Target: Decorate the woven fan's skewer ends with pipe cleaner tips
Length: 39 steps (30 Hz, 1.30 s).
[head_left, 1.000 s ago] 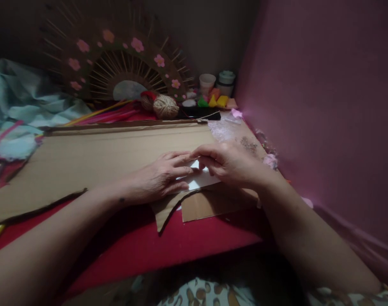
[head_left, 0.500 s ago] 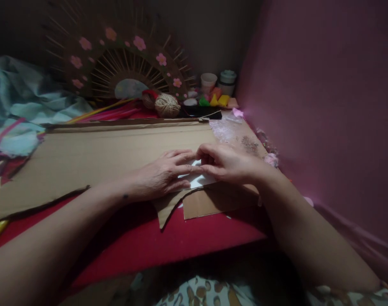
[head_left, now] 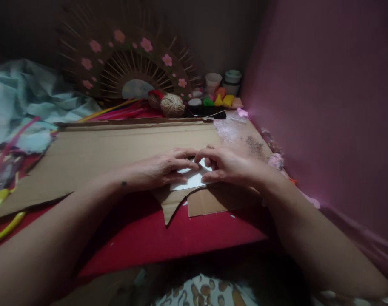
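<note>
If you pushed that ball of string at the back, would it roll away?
Probably: the ball of twine looks round and sits loose. It likely wouldn't go far, hemmed by the red yarn and the black tray. Probably light and soft.
</note>
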Each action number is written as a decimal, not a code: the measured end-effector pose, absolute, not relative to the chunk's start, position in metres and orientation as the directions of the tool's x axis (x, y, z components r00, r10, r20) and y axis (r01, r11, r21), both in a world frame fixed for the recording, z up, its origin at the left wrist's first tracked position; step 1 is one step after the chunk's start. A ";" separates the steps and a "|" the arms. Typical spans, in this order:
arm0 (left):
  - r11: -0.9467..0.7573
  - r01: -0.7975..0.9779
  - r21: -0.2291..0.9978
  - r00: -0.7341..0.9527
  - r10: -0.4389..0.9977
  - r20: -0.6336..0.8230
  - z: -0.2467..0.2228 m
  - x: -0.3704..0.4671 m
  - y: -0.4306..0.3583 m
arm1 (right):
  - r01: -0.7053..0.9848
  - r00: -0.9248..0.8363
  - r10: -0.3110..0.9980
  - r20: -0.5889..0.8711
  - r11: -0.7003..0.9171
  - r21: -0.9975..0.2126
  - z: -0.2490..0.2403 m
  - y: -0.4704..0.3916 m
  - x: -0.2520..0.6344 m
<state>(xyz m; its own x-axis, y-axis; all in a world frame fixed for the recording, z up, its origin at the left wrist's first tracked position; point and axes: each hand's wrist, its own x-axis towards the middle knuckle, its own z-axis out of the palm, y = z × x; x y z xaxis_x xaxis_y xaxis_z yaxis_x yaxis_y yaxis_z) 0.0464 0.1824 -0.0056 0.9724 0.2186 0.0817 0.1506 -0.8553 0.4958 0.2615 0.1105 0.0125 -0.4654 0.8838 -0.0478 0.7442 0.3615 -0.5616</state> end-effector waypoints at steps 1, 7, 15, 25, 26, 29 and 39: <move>-0.848 0.170 0.502 0.973 0.226 0.053 -0.002 0.045 0.183 | 0.745 -0.471 0.881 -0.051 0.366 -0.558 0.011 0.110 0.261; -0.832 0.254 0.492 0.965 0.251 -0.074 0.005 0.035 0.188 | 0.716 -0.530 0.846 -0.048 0.416 -0.561 0.006 0.111 0.261; -0.820 0.225 0.527 0.969 0.243 -0.036 0.001 0.033 0.191 | 0.735 -0.532 0.844 -0.073 0.417 -0.534 0.008 0.112 0.260; -0.633 0.352 0.690 0.891 0.453 -0.039 0.011 0.026 0.197 | 0.790 -0.532 0.839 -0.114 0.443 -0.424 0.013 0.104 0.254; -0.627 0.359 0.692 0.884 0.466 -0.038 0.010 0.026 0.198 | 0.792 -0.534 0.839 -0.104 0.454 -0.409 0.013 0.104 0.253; -0.640 0.381 0.667 0.884 0.464 -0.059 0.009 0.027 0.198 | 0.801 -0.535 0.841 -0.083 0.473 -0.367 0.011 0.103 0.251; -0.757 0.330 0.564 0.926 0.376 -0.036 0.002 0.031 0.191 | 0.866 -0.443 0.896 0.011 0.431 -0.254 0.003 0.084 0.232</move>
